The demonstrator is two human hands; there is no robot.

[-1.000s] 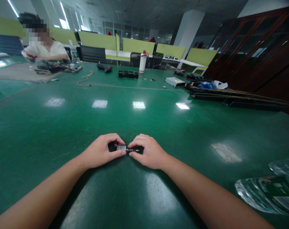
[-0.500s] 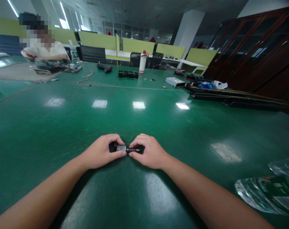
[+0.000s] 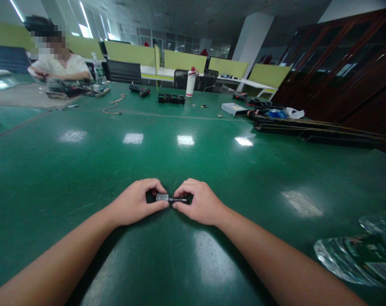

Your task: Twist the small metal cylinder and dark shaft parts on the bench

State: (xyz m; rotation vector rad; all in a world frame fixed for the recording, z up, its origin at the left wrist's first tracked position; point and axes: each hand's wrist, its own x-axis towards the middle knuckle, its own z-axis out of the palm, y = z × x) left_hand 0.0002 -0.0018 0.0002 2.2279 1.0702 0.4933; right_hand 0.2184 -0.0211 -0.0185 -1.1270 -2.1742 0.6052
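A small metal part lies level just above or on the green table (image 3: 180,161), between my hands. Its left end is a silver cylinder (image 3: 162,197), and a thin dark ribbed shaft (image 3: 179,200) runs out to the right. My left hand (image 3: 140,203) pinches the cylinder between thumb and forefinger. My right hand (image 3: 199,202) has its thumb and fingertips closed around the shaft, near where it meets the cylinder. Whether the part touches the table is hard to tell.
Plastic bottles (image 3: 355,259) lie at the lower right. Long dark strips (image 3: 307,129) and a grey box (image 3: 234,109) are at the back right. A white bottle (image 3: 190,83), black tray (image 3: 171,99) and drill (image 3: 140,90) stand further back. A person (image 3: 59,63) sits far left.
My right hand has shifted very slightly to the right. My left hand and the metal part look the same.
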